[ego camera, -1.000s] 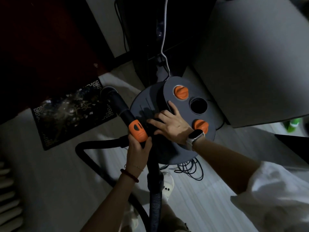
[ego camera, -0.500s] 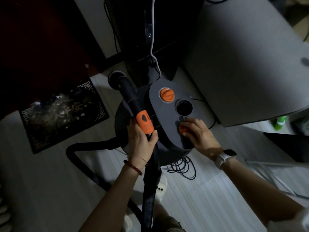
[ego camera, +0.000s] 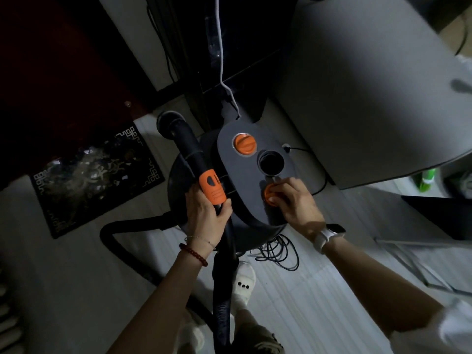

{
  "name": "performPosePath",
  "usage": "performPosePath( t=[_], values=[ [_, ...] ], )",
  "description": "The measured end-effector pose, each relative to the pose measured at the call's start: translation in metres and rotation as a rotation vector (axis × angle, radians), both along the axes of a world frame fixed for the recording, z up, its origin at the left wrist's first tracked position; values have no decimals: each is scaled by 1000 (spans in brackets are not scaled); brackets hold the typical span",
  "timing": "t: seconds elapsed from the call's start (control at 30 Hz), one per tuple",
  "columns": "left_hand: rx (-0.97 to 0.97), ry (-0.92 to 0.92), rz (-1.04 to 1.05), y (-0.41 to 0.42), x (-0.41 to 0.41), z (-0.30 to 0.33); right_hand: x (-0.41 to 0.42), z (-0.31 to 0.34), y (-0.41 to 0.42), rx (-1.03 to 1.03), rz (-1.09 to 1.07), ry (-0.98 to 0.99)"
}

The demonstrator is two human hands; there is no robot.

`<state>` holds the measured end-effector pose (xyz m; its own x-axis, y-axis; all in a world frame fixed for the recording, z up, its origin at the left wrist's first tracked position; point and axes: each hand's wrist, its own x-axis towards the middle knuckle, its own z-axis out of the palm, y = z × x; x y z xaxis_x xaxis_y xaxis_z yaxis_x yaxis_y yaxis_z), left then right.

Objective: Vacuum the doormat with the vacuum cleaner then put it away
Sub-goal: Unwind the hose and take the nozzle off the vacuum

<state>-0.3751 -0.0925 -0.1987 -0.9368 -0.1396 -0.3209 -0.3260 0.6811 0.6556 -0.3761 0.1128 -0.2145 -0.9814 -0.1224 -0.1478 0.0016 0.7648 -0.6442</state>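
Note:
A round dark grey vacuum cleaner (ego camera: 242,185) stands on the pale floor in the middle of the view. Its top has two orange knobs and a round hole (ego camera: 270,162). My left hand (ego camera: 207,213) is closed around the black hose wand (ego camera: 189,152) just below its orange collar. My right hand (ego camera: 293,200) has its fingers on the near orange knob (ego camera: 270,195). The far orange knob (ego camera: 244,143) is untouched. The black doormat (ego camera: 94,175) with a white border pattern lies on the floor to the left, strewn with light debris.
A black hose (ego camera: 122,241) loops over the floor at lower left. Coiled black cable (ego camera: 278,251) lies below the vacuum. A grey cabinet (ego camera: 370,85) stands to the right, dark furniture with a white cord (ego camera: 221,47) behind. My white shoe (ego camera: 245,282) is beneath.
My right hand moved from the middle of the vacuum's top to the near orange knob and now grips it. The wand tip swung up and away from the doormat.

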Motion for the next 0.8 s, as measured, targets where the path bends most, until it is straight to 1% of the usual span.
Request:
performPosePath(
  t=[0.1, 0.23, 0.37, 0.43, 0.53, 0.6, 0.8],
  values=[
    [-13, -9, 10, 1, 1, 2, -1, 3, -2, -1, -55, -20],
    [2, -34, 26, 1, 0, 2, -6, 9, -6, 42, -50, 34],
    [25, -5, 19, 1, 1, 4, -54, 15, -24, -36, -110, 40],
    [39, 8, 31, 0, 0, 6, -85, 11, -36, -35, -66, 66],
    [75, -17, 63, -1, 0, 6, -111, 1, -50, -17, 5, 19],
    [87, -28, 62, -3, -1, 4, -115, -1, -53, -24, 3, 5],
    [123, -19, 25, -7, -3, 0, -114, 2, -60, 18, -62, 56]
  ],
)
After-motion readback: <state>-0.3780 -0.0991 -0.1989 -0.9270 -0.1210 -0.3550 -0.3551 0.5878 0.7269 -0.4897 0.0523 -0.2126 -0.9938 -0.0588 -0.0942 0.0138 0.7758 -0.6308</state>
